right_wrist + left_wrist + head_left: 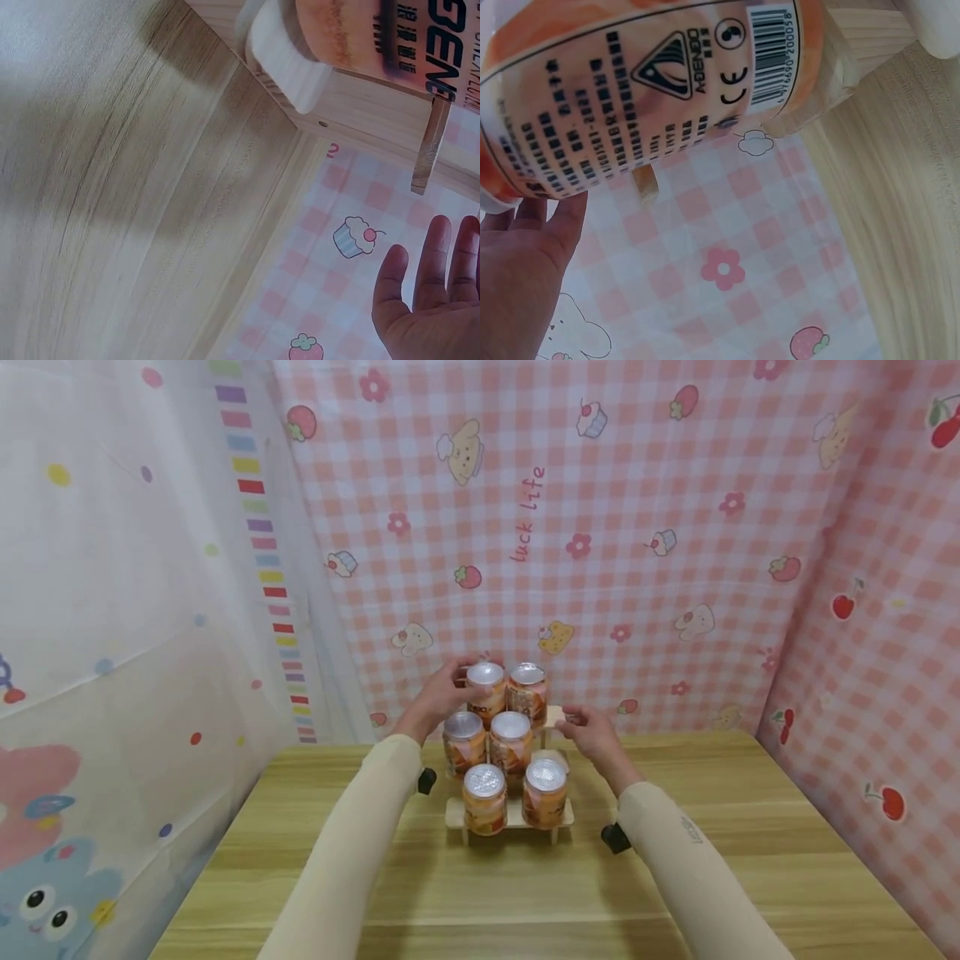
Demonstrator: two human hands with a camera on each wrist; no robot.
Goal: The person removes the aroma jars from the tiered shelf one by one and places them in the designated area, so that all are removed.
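Note:
Several orange-labelled cans with silver lids stand in pairs on a stepped wooden rack (457, 812). At the rack's back left, my left hand (444, 693) grips the top-tier left can (487, 697), thumb across its front. The left wrist view shows that can's label (660, 90) with a barcode, fingers (566, 225) by its rim. Beside it stands the top-tier right can (528, 697). My right hand (596, 739) is at the right end of the top shelf (555, 717), holding nothing; its fingers (433, 262) are spread just off the shelf's end in the right wrist view.
The middle tier holds a left can (463, 747) and a right can (512, 747). On the bottom tier are a left can (485, 806) and a right can (545, 797), set apart. A pink checked cloth (637, 568) hangs behind the wooden table (510, 902).

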